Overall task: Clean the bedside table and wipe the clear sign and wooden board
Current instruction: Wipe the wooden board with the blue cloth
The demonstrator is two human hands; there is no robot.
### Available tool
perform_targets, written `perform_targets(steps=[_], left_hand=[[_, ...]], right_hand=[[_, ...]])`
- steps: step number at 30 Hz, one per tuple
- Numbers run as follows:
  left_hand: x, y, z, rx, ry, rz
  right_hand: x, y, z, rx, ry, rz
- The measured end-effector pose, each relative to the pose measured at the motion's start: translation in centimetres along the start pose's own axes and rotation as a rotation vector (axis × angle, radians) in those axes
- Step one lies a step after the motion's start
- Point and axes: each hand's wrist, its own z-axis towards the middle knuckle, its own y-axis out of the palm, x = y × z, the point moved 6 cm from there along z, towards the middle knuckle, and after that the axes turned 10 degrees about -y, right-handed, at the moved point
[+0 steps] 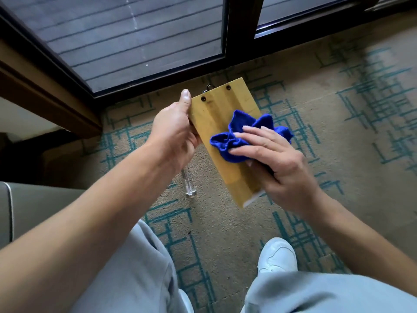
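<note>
Risk: board (222, 123) slipping down onto carpet (338, 136), since held mid-air at frame centre, gripped only along its left edge by left hand (174, 129), thumb up. Right hand (274, 154) flat, fingers (255, 132) straight, pressing blue cloth (230, 141) on board's face. Clear piece (189, 184) below left hand, hold hidden.

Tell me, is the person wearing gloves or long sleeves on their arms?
No gloves and no sleeves in view. The left hand and the right hand are bare, and both forearms are bare as far as the picture shows. I see no watch or bracelet; I cannot tell about rings. Lower down, the person wears light grey trousers and white shoes.
</note>
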Motion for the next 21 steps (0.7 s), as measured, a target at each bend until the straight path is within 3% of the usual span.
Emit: perform_targets(steps=[11, 21], left_hand=[[1.1, -1.1, 1.3, 0.088, 0.040, -0.082], [2.2, -2.8, 2.3, 0.225, 0.049, -0.273]], right_hand=[[-2.0, -0.7, -4.0, -0.024, -0.109, -0.160], [-2.4, -0.6, -3.6, -0.009, -0.118, -0.118]])
